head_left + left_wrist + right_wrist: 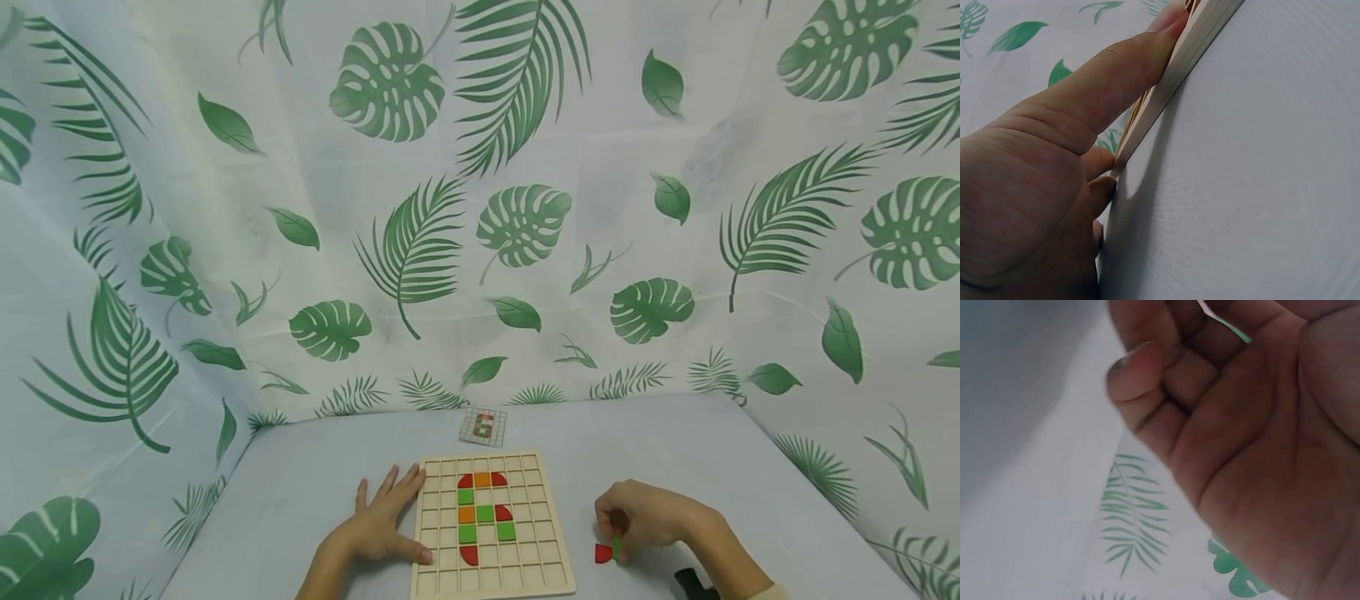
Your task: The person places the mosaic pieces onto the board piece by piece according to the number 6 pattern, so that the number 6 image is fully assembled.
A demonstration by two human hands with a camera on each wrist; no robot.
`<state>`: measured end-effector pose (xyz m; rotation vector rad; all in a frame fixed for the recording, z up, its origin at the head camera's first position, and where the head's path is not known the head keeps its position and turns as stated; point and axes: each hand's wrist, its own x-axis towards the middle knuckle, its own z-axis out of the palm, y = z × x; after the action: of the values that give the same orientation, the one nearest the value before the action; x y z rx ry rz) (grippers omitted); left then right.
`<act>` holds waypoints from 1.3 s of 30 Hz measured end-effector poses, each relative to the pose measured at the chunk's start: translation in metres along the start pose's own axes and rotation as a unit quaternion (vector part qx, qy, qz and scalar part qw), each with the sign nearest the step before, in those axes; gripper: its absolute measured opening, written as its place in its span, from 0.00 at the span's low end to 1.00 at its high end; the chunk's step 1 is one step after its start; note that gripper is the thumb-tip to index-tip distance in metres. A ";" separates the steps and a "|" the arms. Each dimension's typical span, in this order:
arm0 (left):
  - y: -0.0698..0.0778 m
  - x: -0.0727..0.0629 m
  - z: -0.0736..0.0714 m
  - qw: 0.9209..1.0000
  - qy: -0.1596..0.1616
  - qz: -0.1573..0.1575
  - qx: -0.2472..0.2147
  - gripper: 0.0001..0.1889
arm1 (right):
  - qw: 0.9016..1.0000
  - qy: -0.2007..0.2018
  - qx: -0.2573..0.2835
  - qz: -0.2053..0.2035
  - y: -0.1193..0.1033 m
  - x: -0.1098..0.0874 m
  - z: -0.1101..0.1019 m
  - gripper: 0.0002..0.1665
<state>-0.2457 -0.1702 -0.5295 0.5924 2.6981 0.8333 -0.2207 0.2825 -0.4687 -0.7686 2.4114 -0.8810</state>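
A square wooden grid board [528,533] lies on the table, its cells partly filled with red, orange and green tiles. My left hand [382,521] rests along the board's left edge with fingers spread and the thumb over the rim. In the left wrist view, the thumb [1116,75] lies against the board's side [1166,81]. To the right of the board, my right hand [645,517] pinches a small green tile [617,547] between thumb and fingers, low over the table. Right beside that tile is a red quarter-round tile [603,553]. The right wrist view shows the palm [1241,444] and curled fingers.
Behind the board lies a small pattern card [483,426] with a coloured figure on a grid. A black object [693,583] sits by the right forearm at the front. Leaf-printed cloth [525,275] walls the table at the back and sides.
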 end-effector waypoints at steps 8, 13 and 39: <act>0.000 0.001 0.000 1.000 -0.004 0.004 -0.002 0.69 | 0.992 0.032 0.069 -0.098 -0.029 0.019 -0.003 0.04; 0.001 0.002 0.000 1.000 -0.005 0.007 -0.004 0.69 | 0.989 0.049 0.066 -0.121 -0.050 0.035 -0.001 0.11; -0.005 0.002 0.002 1.000 0.001 0.002 0.002 0.69 | 0.983 0.099 -0.086 -0.132 -0.091 0.097 0.062 0.13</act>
<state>-0.2483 -0.1725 -0.5345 0.5981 2.7016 0.8293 -0.2254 0.1363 -0.4705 -1.1361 2.6267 -0.8924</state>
